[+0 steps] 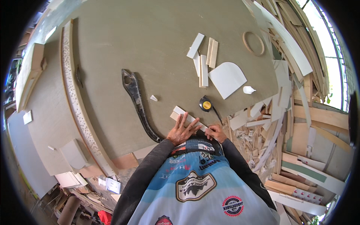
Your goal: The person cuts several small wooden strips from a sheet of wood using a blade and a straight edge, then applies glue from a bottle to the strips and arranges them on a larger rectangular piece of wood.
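Note:
At the near edge of the worktable (168, 45), a narrow white-faced strip (180, 111) lies at a slant, with bare pale wood showing along its side. My left hand (182, 130) rests on it, fingers stretched and spread, pressing it flat. My right hand (216, 133) is closed at the strip's near right end, the fingers curled in a pinch there; whether they hold anything besides the strip is hidden. Just beyond the hands sits a black and yellow tape measure (205, 104). A small white wedge (153, 98) lies to the left.
A long black curved piece (137, 99) lies left of my hands. Farther off are a white board with a rounded end (228, 80), wood strips (212, 52), a small white bottle (248, 90) and a wooden ring (253, 43). Offcuts (249, 140) heap at the right.

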The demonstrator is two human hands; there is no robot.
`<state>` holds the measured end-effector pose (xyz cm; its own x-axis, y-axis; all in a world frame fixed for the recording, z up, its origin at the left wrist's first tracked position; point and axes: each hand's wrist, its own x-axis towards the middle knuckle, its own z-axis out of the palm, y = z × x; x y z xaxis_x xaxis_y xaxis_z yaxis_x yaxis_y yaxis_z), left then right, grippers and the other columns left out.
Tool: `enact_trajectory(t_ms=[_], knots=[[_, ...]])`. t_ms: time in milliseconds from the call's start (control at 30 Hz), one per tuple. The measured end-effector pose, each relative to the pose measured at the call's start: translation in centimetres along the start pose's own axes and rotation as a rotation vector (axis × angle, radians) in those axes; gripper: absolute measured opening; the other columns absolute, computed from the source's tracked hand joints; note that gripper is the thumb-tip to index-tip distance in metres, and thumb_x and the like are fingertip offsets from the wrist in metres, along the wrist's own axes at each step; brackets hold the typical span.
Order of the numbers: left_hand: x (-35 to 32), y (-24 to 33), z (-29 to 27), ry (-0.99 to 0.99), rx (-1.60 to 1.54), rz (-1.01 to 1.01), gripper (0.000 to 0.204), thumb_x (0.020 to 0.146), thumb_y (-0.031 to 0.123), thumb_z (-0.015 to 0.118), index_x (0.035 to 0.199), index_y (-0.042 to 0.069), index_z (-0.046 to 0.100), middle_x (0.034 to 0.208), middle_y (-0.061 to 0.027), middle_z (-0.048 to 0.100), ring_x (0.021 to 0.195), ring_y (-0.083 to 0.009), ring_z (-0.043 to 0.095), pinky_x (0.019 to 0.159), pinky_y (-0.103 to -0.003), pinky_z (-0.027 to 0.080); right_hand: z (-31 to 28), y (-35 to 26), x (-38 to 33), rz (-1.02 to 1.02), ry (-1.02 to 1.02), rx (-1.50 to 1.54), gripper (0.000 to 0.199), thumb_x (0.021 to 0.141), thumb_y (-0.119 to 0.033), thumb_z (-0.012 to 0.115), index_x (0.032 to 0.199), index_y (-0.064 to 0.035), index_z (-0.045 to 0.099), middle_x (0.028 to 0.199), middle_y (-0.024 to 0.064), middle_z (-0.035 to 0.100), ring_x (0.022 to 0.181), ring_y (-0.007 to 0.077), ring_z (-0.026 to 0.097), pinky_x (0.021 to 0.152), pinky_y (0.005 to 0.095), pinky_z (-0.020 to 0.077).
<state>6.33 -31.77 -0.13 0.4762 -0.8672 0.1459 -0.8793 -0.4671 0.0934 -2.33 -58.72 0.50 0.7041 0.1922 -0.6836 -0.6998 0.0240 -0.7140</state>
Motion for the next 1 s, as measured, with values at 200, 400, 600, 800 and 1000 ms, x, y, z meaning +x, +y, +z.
enact_trajectory(t_ms=[200, 400, 600, 800, 1000], knots=[[0.7, -0.2, -1.7, -0.042, -0.056, -0.055, 0.062, 0.099, 0.048, 0.052, 0.158, 0.038, 0.037, 0.17, -0.0002, 0.024, 0.152, -0.0497, 0.022, 0.123, -0.065, 0.014, -2.7, -0.9, -4.7, -0.259, 0.277, -0.289, 0.022, 0.097, -0.023, 0.069, 0.096, -0.001, 0.07, 0.086, 0.005, 0.071, 0.073, 0.0128, 0.066, 0.065, 0.026, 0.0519], [3.5, -0.6, -2.5, 0.016, -0.292, -0.287, 0.051, 0.099, 0.04, 0.058, 0.148, 0.027, 0.055, 0.167, -0.0097, 0.029, 0.153, -0.0484, 0.019, 0.124, -0.061, 0.016, -4.3, -5.8, -10.8, -0.435, 0.674, -0.489, 0.016, 0.099, -0.012, 0.064, 0.099, 0.0034, 0.068, 0.09, 0.0094, 0.072, 0.079, 0.0175, 0.07, 0.074, 0.0307, 0.0567], [4.3, -2.1, -1.8, 0.156, -0.359, -0.416, 0.074, 0.091, 0.046, 0.067, 0.156, 0.019, 0.042, 0.167, -0.0259, 0.018, 0.155, -0.047, 0.013, 0.122, -0.065, 0.008, -5.5, -12.4, -17.2, -0.671, 1.141, 0.123, 0.019, 0.101, -0.01, 0.061, 0.1, 0.0065, 0.069, 0.094, 0.013, 0.073, 0.087, 0.0214, 0.072, 0.079, 0.0307, 0.0575], [2.8, -2.2, -2.9, 0.062, -0.178, -0.753, 0.105, 0.078, 0.07, 0.073, 0.159, 0.014, 0.036, 0.166, -0.0311, 0.012, 0.156, -0.0469, 0.008, 0.118, -0.071, -0.002, -10.7, -10.5, -20.6, -0.904, 1.394, 0.316, 0.033, 0.1, -0.018, 0.058, 0.115, 0.0117, 0.064, 0.108, 0.0216, 0.068, 0.096, 0.0345, 0.07, 0.098, 0.0458, 0.0561], [3.7, -0.4, -3.4, 0.156, -0.234, -0.849, 0.112, 0.07, 0.077, 0.073, 0.157, 0.015, 0.041, 0.166, -0.0319, 0.012, 0.155, -0.0493, 0.005, 0.117, -0.072, -0.003, -13.2, -2.4, -16.7, -0.866, 1.219, 0.872, 0.05, 0.107, -0.031, 0.054, 0.132, 0.0122, 0.053, 0.135, 0.0252, 0.059, 0.13, 0.0364, 0.056, 0.117, 0.0468, 0.0398]])
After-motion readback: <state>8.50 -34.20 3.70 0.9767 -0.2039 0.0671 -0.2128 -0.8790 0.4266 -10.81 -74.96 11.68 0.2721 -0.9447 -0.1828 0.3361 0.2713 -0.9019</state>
